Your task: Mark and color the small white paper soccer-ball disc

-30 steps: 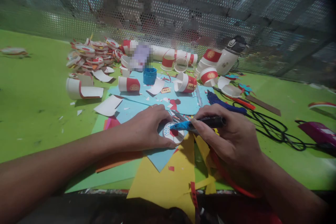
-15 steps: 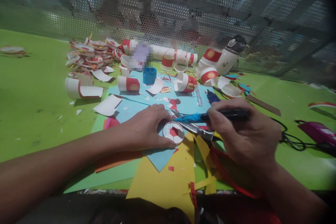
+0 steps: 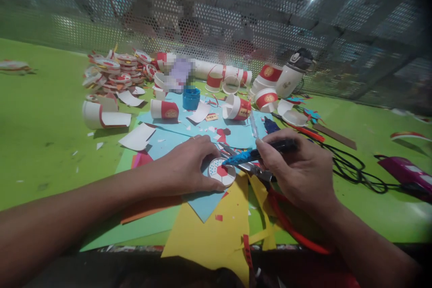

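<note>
Round paper disc [image 3: 222, 172] under left hand [image 3: 189, 164] fingers — right hand [image 3: 300, 168] fingers clamped on blue-tipped pen [image 3: 259, 153] just above it.

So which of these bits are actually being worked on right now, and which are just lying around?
In use:
- left hand, pinning the round disc
- right hand, its grip on the blue-tipped brush
- light blue paper under the disc

Lying about:
- scissors
- blue paint pot
- cut paper cups
- pile of finished discs
- white bottle
- black cable
</note>
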`<action>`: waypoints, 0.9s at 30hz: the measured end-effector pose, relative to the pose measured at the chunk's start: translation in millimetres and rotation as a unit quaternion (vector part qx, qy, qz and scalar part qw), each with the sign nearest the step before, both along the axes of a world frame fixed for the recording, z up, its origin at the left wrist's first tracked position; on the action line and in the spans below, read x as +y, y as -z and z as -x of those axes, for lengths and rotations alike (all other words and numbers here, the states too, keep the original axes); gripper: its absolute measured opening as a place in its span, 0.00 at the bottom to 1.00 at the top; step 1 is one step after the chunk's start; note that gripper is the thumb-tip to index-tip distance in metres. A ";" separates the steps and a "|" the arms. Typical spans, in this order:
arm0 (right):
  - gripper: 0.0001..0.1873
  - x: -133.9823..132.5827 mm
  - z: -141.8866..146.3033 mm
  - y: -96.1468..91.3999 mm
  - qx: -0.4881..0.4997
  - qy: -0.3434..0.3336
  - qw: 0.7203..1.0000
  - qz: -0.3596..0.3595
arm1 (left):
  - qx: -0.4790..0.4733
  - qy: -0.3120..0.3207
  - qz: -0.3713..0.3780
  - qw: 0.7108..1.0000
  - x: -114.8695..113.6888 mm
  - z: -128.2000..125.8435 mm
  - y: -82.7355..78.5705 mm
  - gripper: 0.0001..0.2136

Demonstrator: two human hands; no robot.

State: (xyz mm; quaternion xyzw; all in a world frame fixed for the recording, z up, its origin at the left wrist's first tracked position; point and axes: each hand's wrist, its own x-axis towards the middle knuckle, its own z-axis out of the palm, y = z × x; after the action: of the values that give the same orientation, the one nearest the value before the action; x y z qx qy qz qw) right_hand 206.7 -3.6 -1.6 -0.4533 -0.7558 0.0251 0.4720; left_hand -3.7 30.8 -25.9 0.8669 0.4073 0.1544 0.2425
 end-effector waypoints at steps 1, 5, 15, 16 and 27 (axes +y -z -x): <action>0.08 0.1 0.2 -0.1 -0.003 -0.002 1.000 0.001 | -0.001 0.001 -0.002 1.000 0.4 0.1 0.8 0.22; 0.07 0.6 0.7 0.0 -0.009 -0.013 1.000 0.007 | -0.001 0.008 -0.007 1.000 1.8 1.3 4.6 0.20; 0.07 1.3 -1.3 0.1 -0.022 -0.035 0.999 0.028 | -0.002 0.002 -0.012 1.000 1.3 -0.2 4.1 0.21; 0.07 1.1 -1.4 -0.9 -0.026 -0.044 0.998 0.031 | -0.003 0.003 -0.012 1.000 1.5 -0.4 4.4 0.21; 0.07 0.1 3.1 -5.9 -0.022 -0.053 0.998 0.038 | -0.013 0.026 -0.004 1.000 -0.7 1.5 0.9 0.23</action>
State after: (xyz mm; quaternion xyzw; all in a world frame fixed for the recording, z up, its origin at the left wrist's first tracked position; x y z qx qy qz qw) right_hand 203.6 -3.4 4.3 -0.4305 -0.7877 0.0691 0.4352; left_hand -5.2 30.1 -26.8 0.8761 0.3808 0.1606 0.2482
